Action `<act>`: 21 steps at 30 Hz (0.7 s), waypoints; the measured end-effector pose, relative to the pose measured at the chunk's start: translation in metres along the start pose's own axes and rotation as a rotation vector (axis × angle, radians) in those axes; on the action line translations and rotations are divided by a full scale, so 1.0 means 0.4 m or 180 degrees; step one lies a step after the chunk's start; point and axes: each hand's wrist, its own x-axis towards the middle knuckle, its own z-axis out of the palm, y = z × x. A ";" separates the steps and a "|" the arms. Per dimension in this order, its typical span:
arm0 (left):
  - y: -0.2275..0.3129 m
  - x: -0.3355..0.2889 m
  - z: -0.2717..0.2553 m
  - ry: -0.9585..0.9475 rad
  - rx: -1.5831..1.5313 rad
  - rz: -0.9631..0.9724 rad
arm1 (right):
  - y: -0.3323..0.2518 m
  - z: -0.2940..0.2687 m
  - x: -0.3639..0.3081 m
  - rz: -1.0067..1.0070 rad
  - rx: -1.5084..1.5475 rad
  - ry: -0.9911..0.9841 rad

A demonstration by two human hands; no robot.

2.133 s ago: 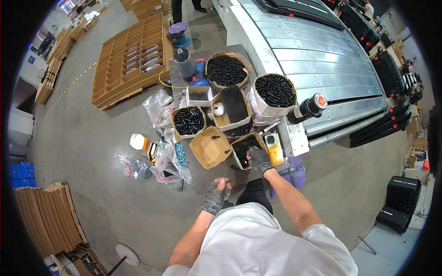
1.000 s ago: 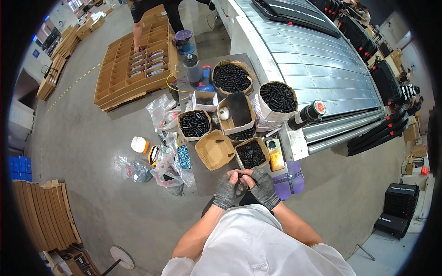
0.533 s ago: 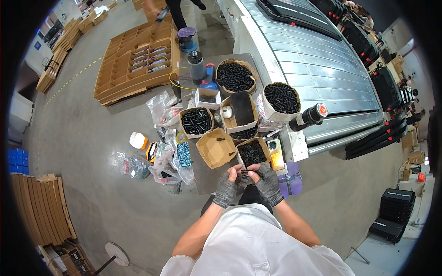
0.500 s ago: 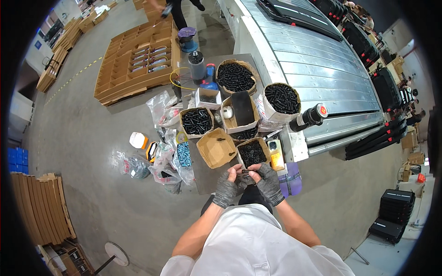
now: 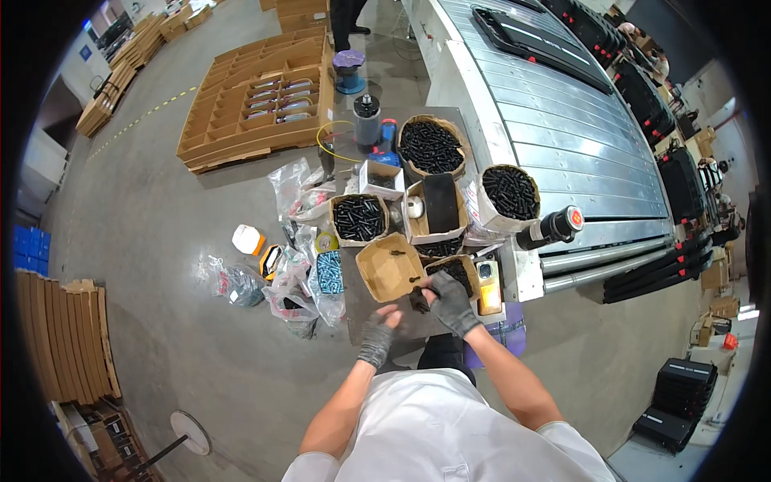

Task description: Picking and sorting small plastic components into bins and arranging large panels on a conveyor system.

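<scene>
A small black part [image 5: 418, 300] is clamped in the fingers of the gloved right hand [image 5: 451, 301] just below the open cardboard box [image 5: 390, 267] on the counter [image 5: 360, 307], while the gloved left hand [image 5: 377, 336], fingers loosely curled on nothing, is held lower beside that box.

1. There is one view, from the person's head, looking steeply down.
2. The gloved hands are near and low-centre; the floor spreads around.
3. The fisheye lens bends the edges.
</scene>
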 end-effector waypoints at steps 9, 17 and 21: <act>-0.077 -0.072 -0.126 0.0589 -0.0487 -0.0703 | 0.203 0.263 0.213 -0.0001 -0.0700 0.0132; -0.119 -0.109 -0.154 0.0710 -0.0510 -0.0866 | 0.219 0.337 0.227 0.0650 -0.0833 0.0309; -0.177 -0.080 -0.153 0.0595 -0.0187 -0.0700 | 0.172 0.276 0.214 0.0413 -0.1270 0.0268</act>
